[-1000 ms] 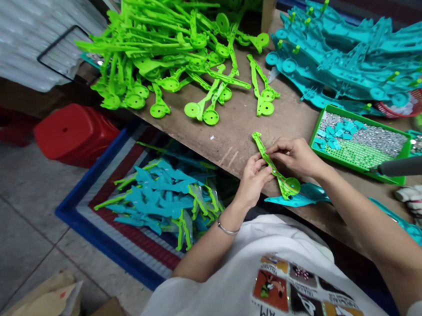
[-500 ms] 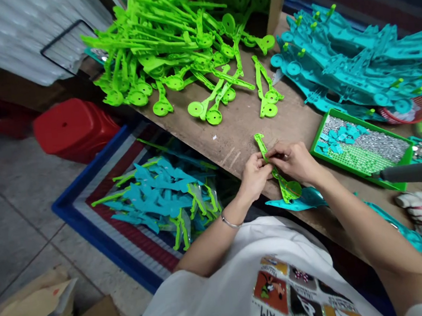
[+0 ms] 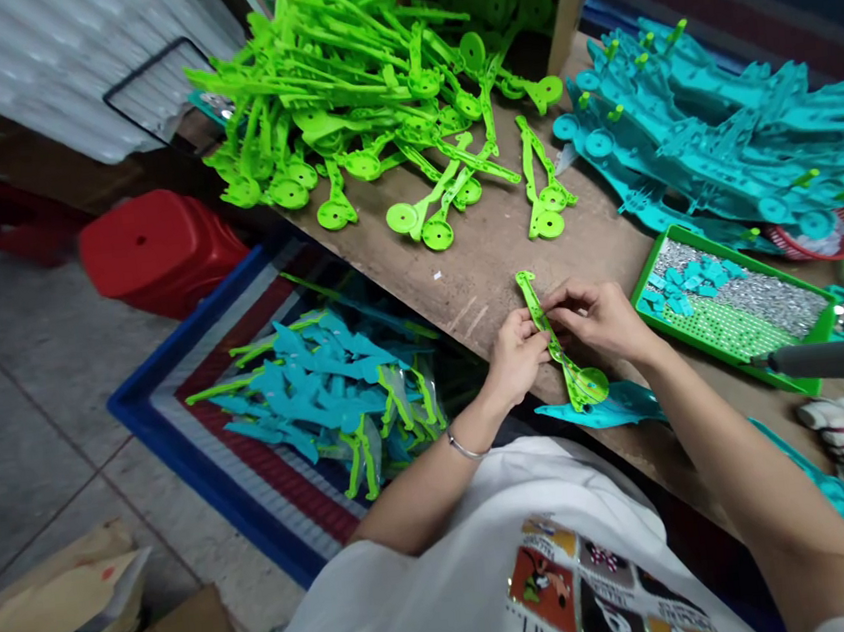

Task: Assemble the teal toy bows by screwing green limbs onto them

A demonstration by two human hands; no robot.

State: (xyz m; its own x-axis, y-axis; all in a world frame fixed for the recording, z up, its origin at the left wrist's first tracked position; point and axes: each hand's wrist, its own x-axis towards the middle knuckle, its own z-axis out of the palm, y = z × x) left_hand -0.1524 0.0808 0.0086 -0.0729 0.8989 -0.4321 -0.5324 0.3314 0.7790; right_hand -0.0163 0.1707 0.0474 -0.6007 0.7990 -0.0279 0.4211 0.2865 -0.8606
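Note:
My left hand grips the middle of a long lime-green plastic part, which has a round disc at its near end and a narrow arm pointing away from me. From the other side, my right hand has thumb and fingertips pinched together at the arm's edge. Anything between those fingertips is too small or hidden to make out. Under the disc end lies a curved turquoise plastic piece at the table's front edge.
Lime-green parts are heaped at the back left, turquoise frames at the back right. A green tray holds small metal pieces and turquoise bits. A dark tool juts over it. Below left are a blue-rimmed crate and red stool.
My right fingertips have drawn slightly away from the left ones along the green part, showing more of its arm. The whole view has shifted a little.

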